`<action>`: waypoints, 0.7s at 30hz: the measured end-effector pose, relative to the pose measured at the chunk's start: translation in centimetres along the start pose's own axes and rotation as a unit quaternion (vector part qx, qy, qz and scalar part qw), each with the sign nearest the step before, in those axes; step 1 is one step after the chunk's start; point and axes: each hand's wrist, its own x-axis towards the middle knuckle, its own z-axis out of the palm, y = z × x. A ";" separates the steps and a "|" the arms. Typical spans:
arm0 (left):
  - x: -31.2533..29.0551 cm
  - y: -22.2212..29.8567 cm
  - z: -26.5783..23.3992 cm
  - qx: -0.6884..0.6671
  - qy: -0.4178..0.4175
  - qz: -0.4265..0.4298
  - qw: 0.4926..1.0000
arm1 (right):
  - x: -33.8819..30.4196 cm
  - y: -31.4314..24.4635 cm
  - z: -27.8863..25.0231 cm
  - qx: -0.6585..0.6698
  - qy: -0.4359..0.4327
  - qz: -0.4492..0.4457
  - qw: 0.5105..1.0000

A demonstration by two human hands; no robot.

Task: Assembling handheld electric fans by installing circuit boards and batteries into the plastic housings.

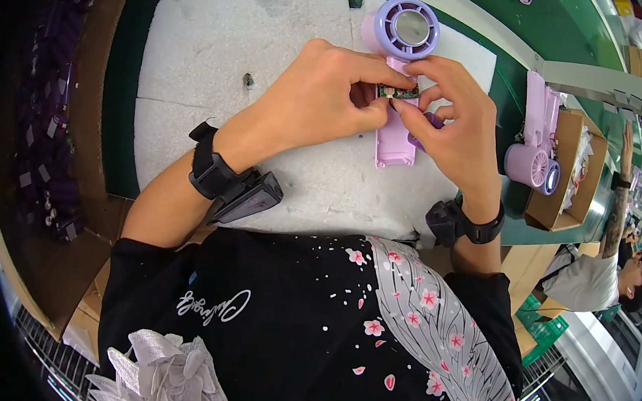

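A lilac handheld fan (377, 34) lies with its round head at the far side and its open handle shell (396, 147) toward me. Across the handle sits a small green circuit board (397, 93). My left hand (319, 86) is closed, thumb and forefinger pinching the board's left end. From the other side, my right hand (462, 117) pinches at the board's right end, its fingers closed. Beside the handle, under my right palm, a dark purple cylinder (424, 130) shows in part. My fingers hide much of the board and any wires.
A white foam pad (203, 60) lies under the work on a green table (122, 130). At left stands a cardboard box (105, 97) of purple cylinders. More lilac fan parts (529, 161) and a small cardboard box (567, 176) are at right. Another person (589, 281) sits beyond.
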 end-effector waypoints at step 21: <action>0.0 -0.3 0.0 -0.019 -0.012 -0.006 1.000 | 0.1 0.1 -0.2 0.016 -0.041 0.036 0.998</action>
